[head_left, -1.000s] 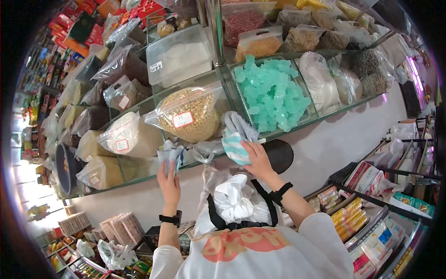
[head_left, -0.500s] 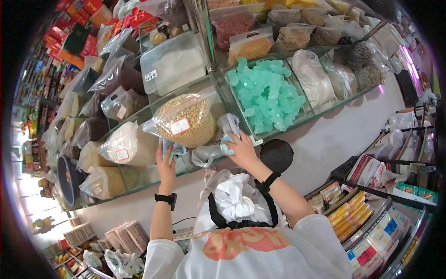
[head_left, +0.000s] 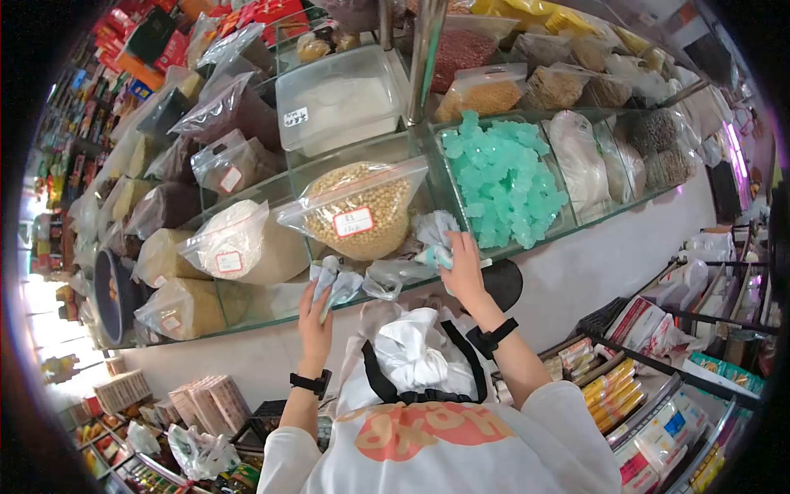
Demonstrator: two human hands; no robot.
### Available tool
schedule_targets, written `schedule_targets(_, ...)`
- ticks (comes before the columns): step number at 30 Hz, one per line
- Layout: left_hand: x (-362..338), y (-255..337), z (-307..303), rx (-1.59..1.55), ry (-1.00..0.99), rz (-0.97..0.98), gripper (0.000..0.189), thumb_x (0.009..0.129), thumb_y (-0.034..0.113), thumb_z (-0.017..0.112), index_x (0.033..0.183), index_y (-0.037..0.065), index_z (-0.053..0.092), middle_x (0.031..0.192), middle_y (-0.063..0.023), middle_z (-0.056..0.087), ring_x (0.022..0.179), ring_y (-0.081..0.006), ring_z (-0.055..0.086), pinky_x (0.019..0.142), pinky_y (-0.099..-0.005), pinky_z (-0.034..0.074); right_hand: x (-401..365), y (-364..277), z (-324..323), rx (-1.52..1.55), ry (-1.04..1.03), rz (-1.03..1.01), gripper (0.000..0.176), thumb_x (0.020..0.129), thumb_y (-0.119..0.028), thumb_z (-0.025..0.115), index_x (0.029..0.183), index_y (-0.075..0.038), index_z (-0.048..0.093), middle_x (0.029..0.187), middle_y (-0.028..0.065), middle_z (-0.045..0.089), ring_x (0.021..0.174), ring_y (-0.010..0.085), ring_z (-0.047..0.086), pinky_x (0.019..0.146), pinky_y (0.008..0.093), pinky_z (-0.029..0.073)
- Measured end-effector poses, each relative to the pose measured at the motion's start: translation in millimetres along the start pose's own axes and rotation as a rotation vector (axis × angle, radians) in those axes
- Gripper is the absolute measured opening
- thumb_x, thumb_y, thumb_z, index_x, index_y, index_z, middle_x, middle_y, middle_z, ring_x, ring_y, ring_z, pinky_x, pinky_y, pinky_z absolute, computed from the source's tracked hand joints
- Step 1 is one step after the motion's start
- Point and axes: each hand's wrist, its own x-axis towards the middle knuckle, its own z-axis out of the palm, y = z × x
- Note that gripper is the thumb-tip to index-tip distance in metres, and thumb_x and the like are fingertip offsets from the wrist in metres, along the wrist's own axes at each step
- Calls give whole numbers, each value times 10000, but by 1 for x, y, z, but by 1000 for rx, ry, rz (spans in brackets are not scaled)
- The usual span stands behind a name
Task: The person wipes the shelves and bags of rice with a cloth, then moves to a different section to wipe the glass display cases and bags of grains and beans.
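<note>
My left hand (head_left: 314,325) is at the front edge of the glass-sided counter, its fingers closed against a bunched grey-blue cloth (head_left: 339,284). Another greyish cloth (head_left: 434,230) is gripped in my right hand (head_left: 466,270), at the counter's front rim. Between and behind the hands leans a zip bag of pale round beans (head_left: 358,210) with a red-bordered label. A crumpled clear plastic bag (head_left: 383,280) lies between the two cloths. Turquoise crystal lumps (head_left: 504,181) fill the compartment beyond my right hand. A bag of white powder (head_left: 239,239) sits behind and left of my left hand.
A lidded plastic box (head_left: 337,99) stands behind the beans. Several bagged dry goods line the compartments. A dark round stool seat (head_left: 504,284) is beneath the counter edge at right. Shelves with yellow packets (head_left: 613,391) are at lower right; a dark tub (head_left: 113,296) is at far left.
The view has shifted, so the counter goods appear farther right. My left hand has drawn slightly toward me, showing more of its cloth. Both hands keep their cloths.
</note>
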Motion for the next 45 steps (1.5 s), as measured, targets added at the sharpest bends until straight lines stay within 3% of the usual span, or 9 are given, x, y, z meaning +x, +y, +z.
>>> schedule_targets(7,10,-16,-2,-80,-25,81,535,685,-102,569,1187,85,590,1361,-136,438,1271,-329,391,1045,-396,323,24,-14,7,-537,-374,109,310,676,-111,687,971,-55,608,994,189,492,871,368,584,725,427,505)
schedule_targets(10,13,-18,-4,-122,2,56,523,703,-102,552,1192,82,588,1375,-132,427,1272,-322,393,1044,-385,318,34,-23,-3,-549,-530,170,385,705,-126,682,1062,-45,561,1073,206,509,912,364,591,714,405,527)
schedule_targets(17,44,-19,-2,-227,137,-47,471,777,-76,529,1219,80,574,1377,-146,425,1262,-301,410,1024,-356,331,44,-50,-20,-140,37,-93,566,671,-102,673,1211,-94,505,944,164,509,957,356,514,800,450,423)
schedule_targets(22,32,-38,10,-229,136,-42,461,784,-62,539,1225,70,564,1374,-169,423,1232,-312,444,1000,-357,353,-1,-6,7,-435,-118,-198,541,686,-107,665,1208,-73,526,970,150,478,950,348,472,798,432,400)
schedule_targets(28,3,-27,11,-212,152,-16,460,771,-64,549,1211,70,575,1353,-182,447,1215,-332,460,985,-365,366,-37,1,-5,96,26,-56,562,679,-93,680,1214,-47,512,1046,174,474,988,344,471,903,481,368)
schedule_targets(31,-7,-16,8,-182,132,-12,472,736,-82,561,1179,76,594,1312,-177,472,1203,-339,456,989,-377,364,-46,8,-11,159,-149,41,565,684,-69,680,1222,-66,506,1158,174,470,1026,362,467,932,466,385)
schedule_targets(34,-15,-7,5,-69,92,29,493,681,-97,579,1136,89,613,1218,-166,504,1140,-345,466,961,-392,382,-43,0,-14,-176,16,-166,558,651,-73,685,1189,-89,538,1228,172,450,1022,347,458,840,404,453)
schedule_targets(40,-1,29,-11,181,-103,197,535,616,-44,626,1113,153,614,1044,-146,485,970,-339,457,823,-412,423,-37,-13,2,-355,-233,-426,388,681,-112,695,1045,-117,562,1095,107,500,991,294,510,728,363,507)
schedule_targets(45,9,17,-8,71,-107,93,515,652,-17,609,1143,136,593,1026,-151,467,982,-334,453,859,-436,399,-18,-32,-22,54,-331,-77,457,682,-64,634,1126,-131,543,1013,112,500,960,316,505,803,425,460)
